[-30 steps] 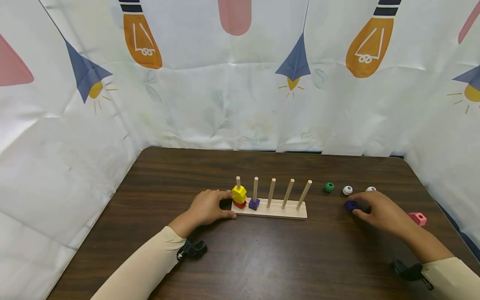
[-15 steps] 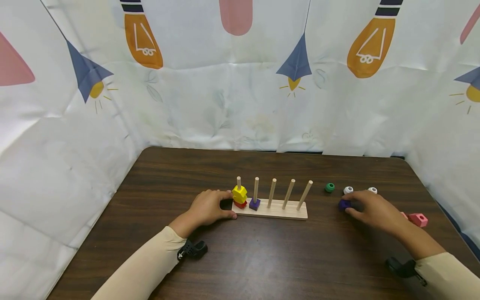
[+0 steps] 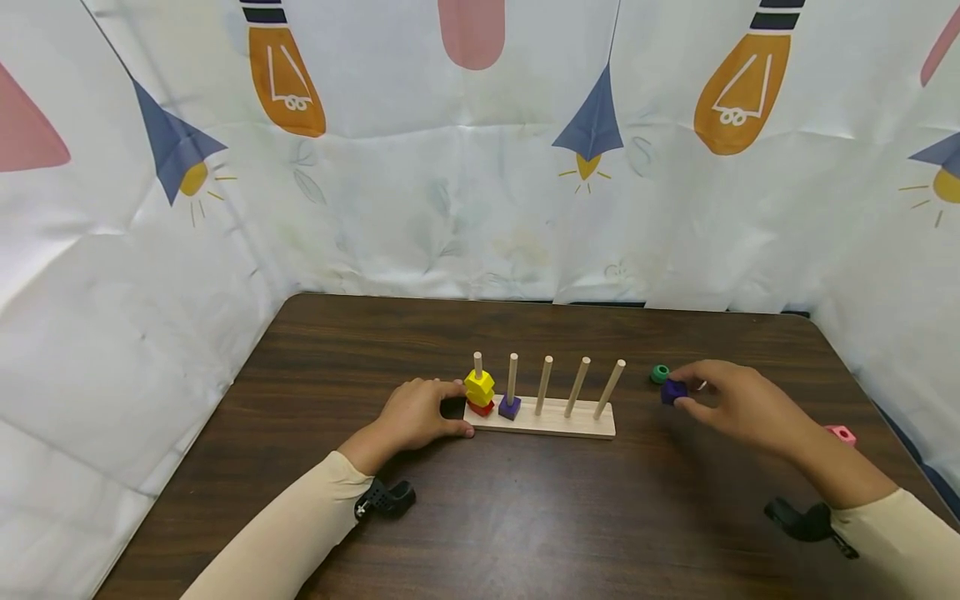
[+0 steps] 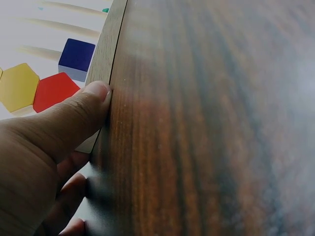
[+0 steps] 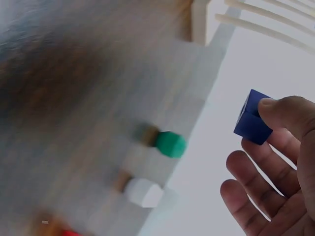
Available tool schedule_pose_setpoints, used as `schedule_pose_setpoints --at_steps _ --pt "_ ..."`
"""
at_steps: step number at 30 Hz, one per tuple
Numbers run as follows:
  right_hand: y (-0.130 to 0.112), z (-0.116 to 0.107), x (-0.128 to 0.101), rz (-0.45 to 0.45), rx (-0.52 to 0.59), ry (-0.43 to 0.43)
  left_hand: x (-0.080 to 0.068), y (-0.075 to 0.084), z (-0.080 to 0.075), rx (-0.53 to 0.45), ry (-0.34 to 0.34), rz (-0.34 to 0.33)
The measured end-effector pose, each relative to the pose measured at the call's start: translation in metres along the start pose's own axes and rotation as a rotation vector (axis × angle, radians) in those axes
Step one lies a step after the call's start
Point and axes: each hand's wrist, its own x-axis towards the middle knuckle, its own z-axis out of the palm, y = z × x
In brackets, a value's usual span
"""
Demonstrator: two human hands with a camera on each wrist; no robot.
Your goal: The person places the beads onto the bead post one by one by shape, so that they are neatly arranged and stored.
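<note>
At right of frame, the right hand pinches a purple block; at center, the left hand pinches the rack, best held firmly against sliding.

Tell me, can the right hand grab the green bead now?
Probably not straight away: the green bead is close by and uncovered, but the right hand is pinching a purple cube.
</note>
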Motion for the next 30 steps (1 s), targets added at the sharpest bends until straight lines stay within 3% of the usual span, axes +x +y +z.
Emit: schedule_pose_setpoints --at_steps 10,20,30 --pt "-0.025 -0.024 0.01 -0.047 -0.017 0.084 0.0 0.0 -0.001 0.004 -0.007 -0.005" --pt "-0.042 -0.04 0.023 -0.199 -0.027 0.182 0.0 0.001 -0.002 0.004 -0.001 0.003" --pt "-0.059 -0.049 0.034 -0.29 -0.018 0.199 -0.001 0.001 -0.002 -0.004 -0.003 0.006"
